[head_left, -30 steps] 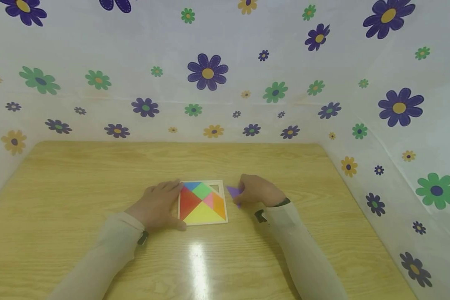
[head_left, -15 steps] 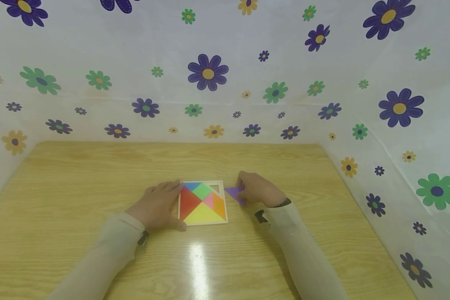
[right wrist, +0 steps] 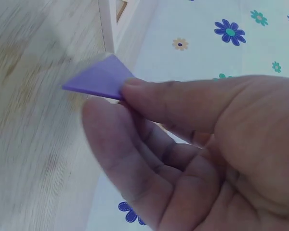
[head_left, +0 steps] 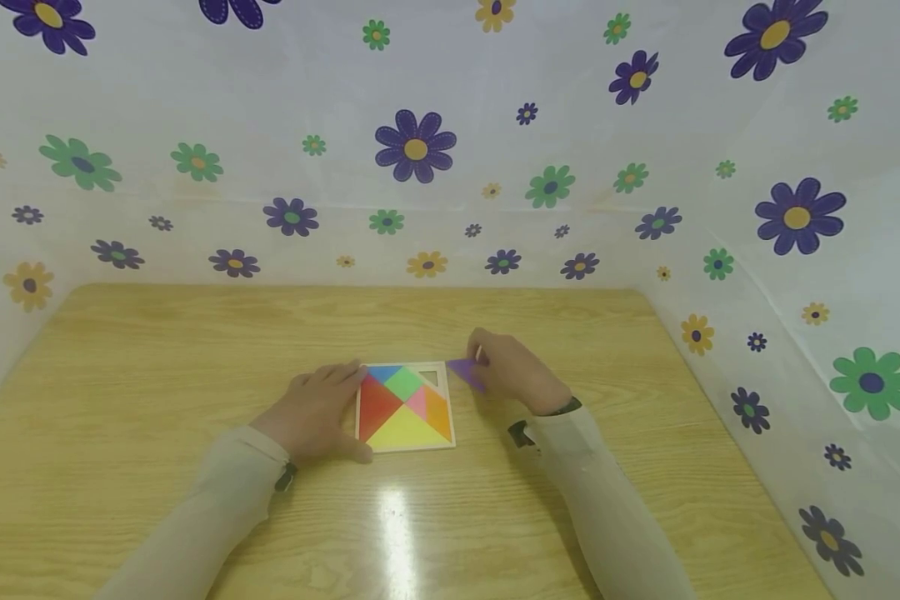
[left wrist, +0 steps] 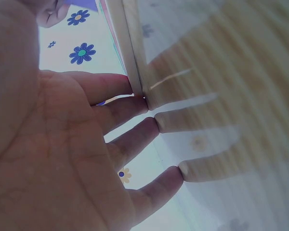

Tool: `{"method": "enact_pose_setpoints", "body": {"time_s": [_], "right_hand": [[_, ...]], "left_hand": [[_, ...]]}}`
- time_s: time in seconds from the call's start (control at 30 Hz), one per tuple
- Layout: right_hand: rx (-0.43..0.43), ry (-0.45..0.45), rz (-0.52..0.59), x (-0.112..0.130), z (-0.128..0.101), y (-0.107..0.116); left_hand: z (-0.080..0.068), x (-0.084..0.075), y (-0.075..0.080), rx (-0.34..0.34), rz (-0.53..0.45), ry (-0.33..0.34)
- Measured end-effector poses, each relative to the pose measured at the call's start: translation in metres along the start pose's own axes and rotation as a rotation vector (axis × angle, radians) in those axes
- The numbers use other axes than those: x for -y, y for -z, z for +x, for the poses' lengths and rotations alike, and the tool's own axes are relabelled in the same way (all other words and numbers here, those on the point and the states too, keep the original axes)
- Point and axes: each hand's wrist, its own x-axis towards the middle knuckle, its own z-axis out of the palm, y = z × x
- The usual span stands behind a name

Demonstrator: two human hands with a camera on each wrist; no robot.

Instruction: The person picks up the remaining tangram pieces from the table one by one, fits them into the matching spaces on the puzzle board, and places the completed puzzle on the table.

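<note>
A tangram board (head_left: 452, 417) with a pale wooden frame lies flat on the table, filled with blue, green, red, pink, orange and yellow pieces. At its top right corner is a bare triangular recess (head_left: 431, 377). My left hand (head_left: 315, 410) rests along the board's left side, fingers spread and fairly straight; in the left wrist view the fingertips (left wrist: 169, 174) touch the tabletop, the nearest ones at the frame. Just right of the board, my right hand (head_left: 516, 371) pinches a purple triangular tangram piece (right wrist: 98, 77) between thumb and finger. Its tip comes close to the frame's upper right corner.
The wood-grain table (head_left: 157, 350) stretches around the board on all sides. A white flower-printed cloth (head_left: 330, 100) rises behind the table and along its right side. A bright light reflection (head_left: 397, 533) shows on the near tabletop.
My right hand has moved slightly away from me with the purple triangle, which has turned, its tip now beside the board's upper right corner. My left hand and the board stay put.
</note>
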Motion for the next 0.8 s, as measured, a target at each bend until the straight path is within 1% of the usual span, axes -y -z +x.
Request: {"method": "enact_pose_setpoints", "body": {"time_s": [0.13,0.3,0.5,0.63,0.7,0.8], "right_hand": [[-0.069,0.057,-0.014,0.001,0.001,0.001],[-0.131,0.090,0.008,0.002,0.003,-0.001],[-0.170,0.140,0.100,0.005,0.008,-0.008],[-0.202,0.171,0.143,0.007,0.010,-0.011],[-0.205,0.180,0.163,0.008,0.011,-0.012],[-0.187,0.186,0.190,0.009,0.011,-0.014]], "left_hand": [[0.002,0.001,-0.001,0.000,-0.001,0.006],[0.003,0.003,-0.003,-0.003,0.004,0.004],[0.003,0.002,-0.003,0.004,0.002,0.007],[0.002,0.001,-0.003,0.002,-0.001,0.006],[0.002,0.001,-0.002,0.000,-0.003,0.004],[0.001,0.001,-0.003,-0.003,-0.001,0.000]]}}
